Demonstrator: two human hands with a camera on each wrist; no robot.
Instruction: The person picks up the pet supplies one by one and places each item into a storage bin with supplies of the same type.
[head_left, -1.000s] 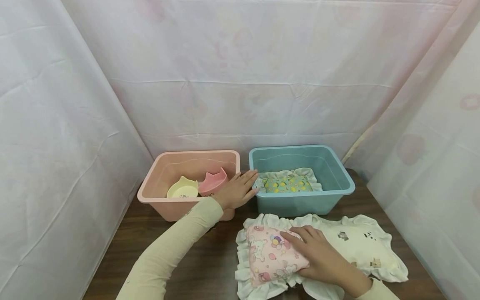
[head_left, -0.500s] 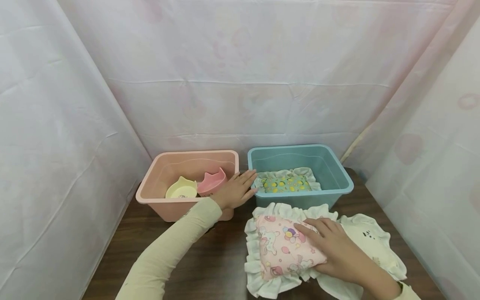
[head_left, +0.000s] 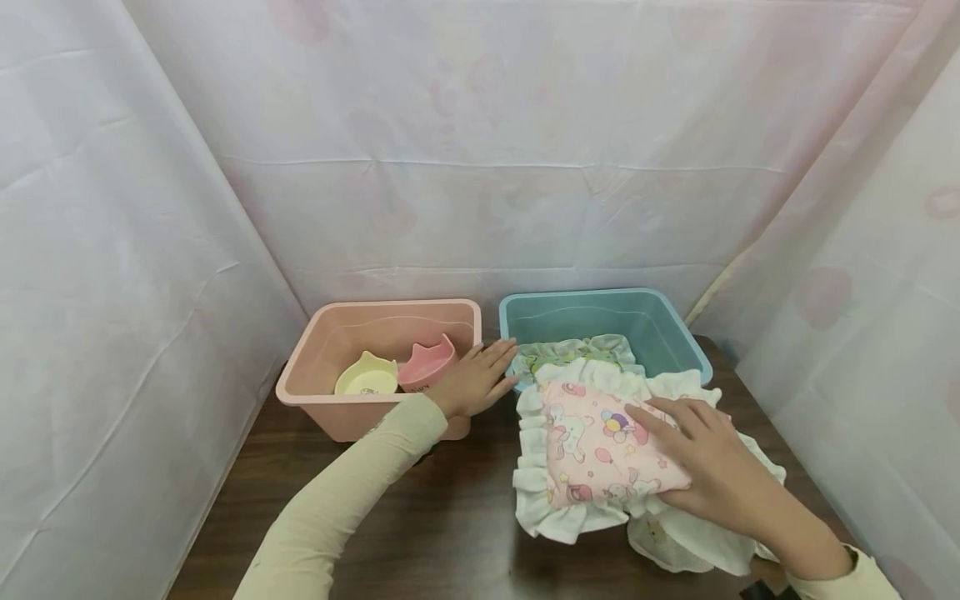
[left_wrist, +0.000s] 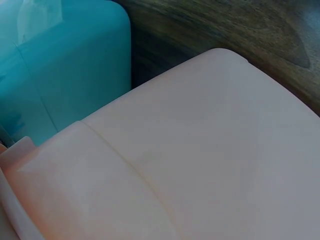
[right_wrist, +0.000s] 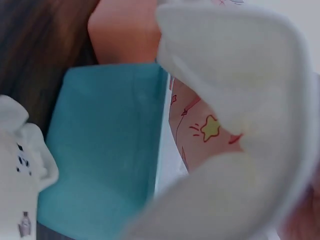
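Observation:
My right hand point(head_left: 708, 462) grips the right side of a small pink pillow point(head_left: 600, 450) with a white ruffled border, printed with balloons and animals. The pillow hangs above the table, in front of the blue tub point(head_left: 581, 295) and covering part of its front rim. In the right wrist view, its pink cloth point(right_wrist: 200, 142) shows behind a blurred white ruffle. With fingers straight, my left hand point(head_left: 474, 382) rests at the near corner between the pink tub point(head_left: 382, 401) and the blue one. Only the tubs' outer walls are plain in the left wrist view; that hand is hidden there.
A green lemon-print pillow point(head_left: 531, 362) lies in the blue tub. The pink tub holds a yellow bowl point(head_left: 366, 377) and a pink bowl point(head_left: 426, 365). A cream pillow point(right_wrist: 17, 185) lies on the table, partly hidden. Pale curtains point(head_left: 465, 167) enclose the dark wooden table point(head_left: 427, 533).
The pink pillow has risen off the cream pillow and moved forward and right in my right hand, toward the blue tub. My left hand stays put.

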